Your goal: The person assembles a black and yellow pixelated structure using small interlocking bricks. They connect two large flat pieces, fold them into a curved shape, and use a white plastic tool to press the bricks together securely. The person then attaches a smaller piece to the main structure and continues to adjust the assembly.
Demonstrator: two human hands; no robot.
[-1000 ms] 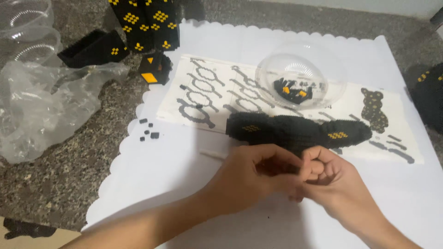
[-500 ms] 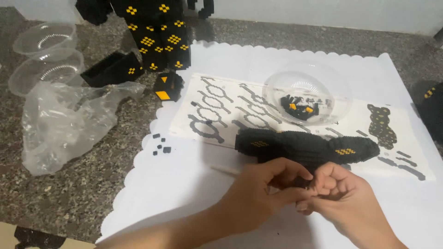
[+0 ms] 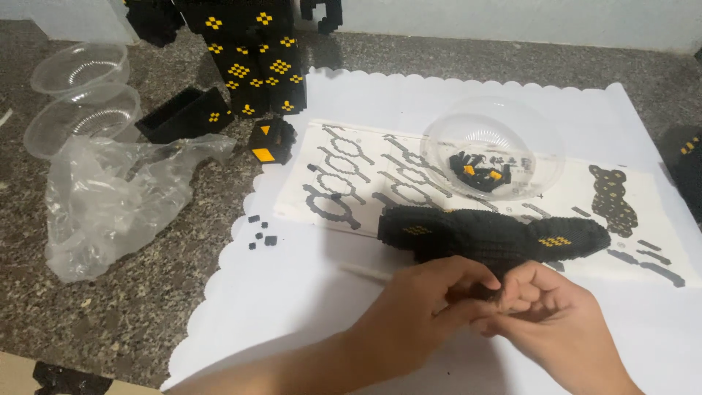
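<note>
My left hand (image 3: 417, 307) & right hand (image 3: 541, 314) meet fingertip to fingertip, pinching a tiny black brick piece (image 3: 486, 294) btwn them. Black block build (image 3: 497, 238) lies just beyond my fingers; clear bowl (image 3: 526, 139) w/ spare bits farther out.

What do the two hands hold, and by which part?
Both hands pinch something small and dark between their fingertips; which part cannot be told.

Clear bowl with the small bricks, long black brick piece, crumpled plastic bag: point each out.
clear bowl (image 3: 541, 139), head view, bare right wall of the bowl
long black brick piece (image 3: 482, 232), head view, middle of its top
crumpled plastic bag (image 3: 102, 205), head view, centre of the crumpled film
</note>
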